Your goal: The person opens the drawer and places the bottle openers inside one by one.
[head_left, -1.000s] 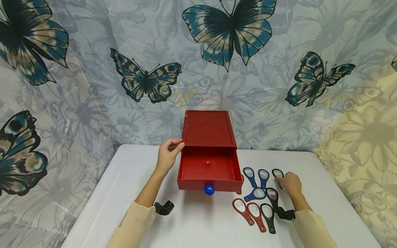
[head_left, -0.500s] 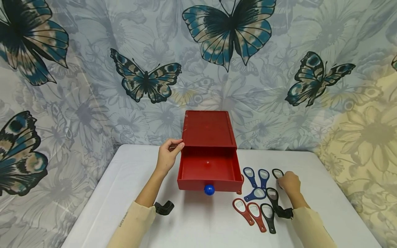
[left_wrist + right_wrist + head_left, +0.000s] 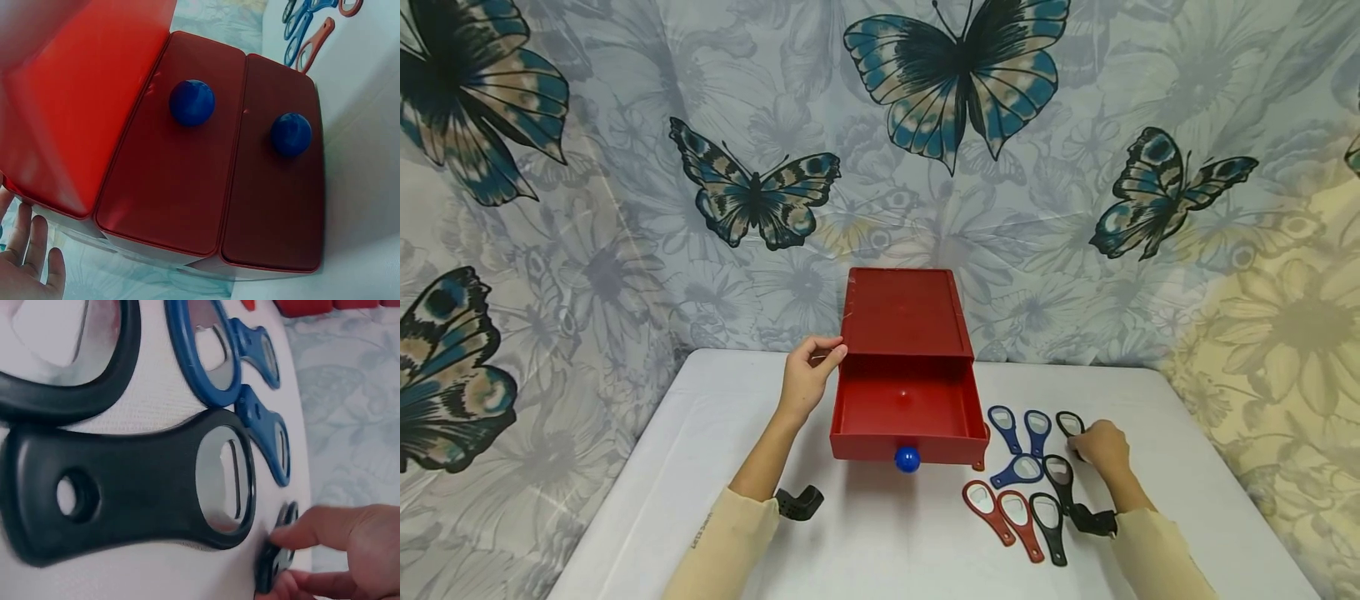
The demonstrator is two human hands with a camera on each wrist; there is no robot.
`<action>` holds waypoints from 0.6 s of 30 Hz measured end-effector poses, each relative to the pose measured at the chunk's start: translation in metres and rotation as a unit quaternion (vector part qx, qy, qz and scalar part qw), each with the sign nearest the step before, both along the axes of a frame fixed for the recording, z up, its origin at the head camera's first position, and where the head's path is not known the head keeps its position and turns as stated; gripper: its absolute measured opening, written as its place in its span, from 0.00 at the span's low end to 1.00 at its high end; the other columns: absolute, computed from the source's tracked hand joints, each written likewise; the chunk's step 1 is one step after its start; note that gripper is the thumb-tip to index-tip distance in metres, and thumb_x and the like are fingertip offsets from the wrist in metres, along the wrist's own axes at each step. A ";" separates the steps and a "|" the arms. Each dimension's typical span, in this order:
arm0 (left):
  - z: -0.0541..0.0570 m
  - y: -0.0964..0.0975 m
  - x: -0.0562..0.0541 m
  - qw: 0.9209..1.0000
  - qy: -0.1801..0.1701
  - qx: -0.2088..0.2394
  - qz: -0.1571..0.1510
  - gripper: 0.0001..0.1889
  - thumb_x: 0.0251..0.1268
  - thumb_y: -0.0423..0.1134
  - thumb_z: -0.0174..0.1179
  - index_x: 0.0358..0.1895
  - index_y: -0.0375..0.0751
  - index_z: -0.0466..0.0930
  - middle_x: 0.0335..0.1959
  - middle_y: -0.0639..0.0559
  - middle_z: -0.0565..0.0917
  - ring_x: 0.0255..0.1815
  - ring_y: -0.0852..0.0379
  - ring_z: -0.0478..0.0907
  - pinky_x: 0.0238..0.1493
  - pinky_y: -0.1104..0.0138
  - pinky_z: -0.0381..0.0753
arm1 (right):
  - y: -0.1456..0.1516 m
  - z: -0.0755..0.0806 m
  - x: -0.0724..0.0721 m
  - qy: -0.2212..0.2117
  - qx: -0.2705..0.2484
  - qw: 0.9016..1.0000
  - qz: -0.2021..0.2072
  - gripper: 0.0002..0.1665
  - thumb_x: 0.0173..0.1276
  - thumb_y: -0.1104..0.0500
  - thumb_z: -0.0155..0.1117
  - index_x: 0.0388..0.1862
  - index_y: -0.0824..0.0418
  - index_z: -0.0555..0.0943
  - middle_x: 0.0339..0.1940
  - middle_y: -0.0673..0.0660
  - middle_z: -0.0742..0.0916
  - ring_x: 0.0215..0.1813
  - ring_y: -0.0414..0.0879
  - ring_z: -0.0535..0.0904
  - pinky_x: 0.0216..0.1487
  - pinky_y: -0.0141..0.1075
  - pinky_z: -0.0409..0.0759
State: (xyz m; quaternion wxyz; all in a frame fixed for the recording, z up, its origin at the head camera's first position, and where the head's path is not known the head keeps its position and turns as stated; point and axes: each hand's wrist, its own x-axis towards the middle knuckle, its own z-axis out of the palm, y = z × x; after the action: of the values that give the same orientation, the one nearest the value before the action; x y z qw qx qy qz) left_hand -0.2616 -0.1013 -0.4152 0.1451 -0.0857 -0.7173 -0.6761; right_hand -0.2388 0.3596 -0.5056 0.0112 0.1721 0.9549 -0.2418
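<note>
A red drawer cabinet [image 3: 901,312] stands at the table's middle back with its top drawer [image 3: 908,446] pulled out, showing a blue knob. My left hand [image 3: 805,375] touches the cabinet's left front edge; its fingers look fairly straight in the left wrist view. To the right, my right hand [image 3: 1101,446] pinches the handle of a black bottle opener [image 3: 1070,422] between thumb and fingers, low at the tabletop. Several blue bottle openers [image 3: 1037,425], red bottle openers [image 3: 1021,521] and more black bottle openers [image 3: 1048,521] lie between that hand and the cabinet.
Two closed lower drawers with blue knobs [image 3: 192,103] show in the left wrist view. A part of another red opener [image 3: 978,465] peeks out beside the cabinet. Behind the white table [image 3: 865,550] hangs a butterfly-patterned cloth [image 3: 895,208].
My right hand has shifted slightly, and the black bottle opener it pinches sits a touch further left. My left hand stays at the cabinet's edge.
</note>
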 end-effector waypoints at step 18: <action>-0.001 -0.002 -0.002 1.000 0.005 -0.001 -0.005 0.12 0.64 0.34 0.64 0.47 0.30 0.82 0.50 0.36 0.83 0.40 0.67 0.80 0.44 0.76 0.80 | -0.002 0.027 0.003 0.062 -0.135 0.987 -0.054 0.24 0.59 0.59 0.67 0.44 0.79 0.79 0.37 0.73 0.85 0.36 0.57 0.80 0.27 0.34 0.72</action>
State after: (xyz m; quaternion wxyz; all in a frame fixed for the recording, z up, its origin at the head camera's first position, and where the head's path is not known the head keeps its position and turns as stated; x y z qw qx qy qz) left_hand -0.2638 -0.1033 -0.4165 0.1453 -0.0929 -0.7166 -0.6758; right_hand -0.2355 0.3577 -0.4790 -0.0378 0.2048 0.9015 -0.3794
